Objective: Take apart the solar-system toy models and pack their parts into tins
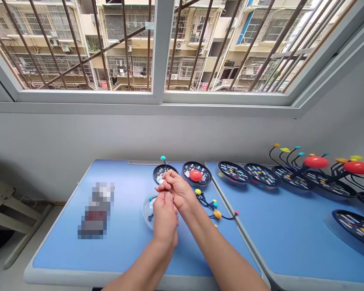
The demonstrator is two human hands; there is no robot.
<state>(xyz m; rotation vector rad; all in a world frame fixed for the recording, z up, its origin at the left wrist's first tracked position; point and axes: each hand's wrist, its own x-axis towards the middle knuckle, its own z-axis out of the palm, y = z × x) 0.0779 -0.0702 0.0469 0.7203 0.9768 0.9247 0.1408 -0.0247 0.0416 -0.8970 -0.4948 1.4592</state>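
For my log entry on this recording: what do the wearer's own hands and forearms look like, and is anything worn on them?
The left hand and right hand are ungloved. The left forearm and right forearm are bare as far as shown: no sleeve, watch or bracelet appears. Rings can't be ruled out.

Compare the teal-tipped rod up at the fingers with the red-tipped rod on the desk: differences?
Pose: the teal-tipped rod stands near upright out of the right hand; the red-tipped rod lies on the desk.
Tip: the first has a teal tip, the second a red one.
Visibility: fingers hide the first's lower part; the second's red end is uncovered.
Shared: both are thin and dark with a small coloured tip.
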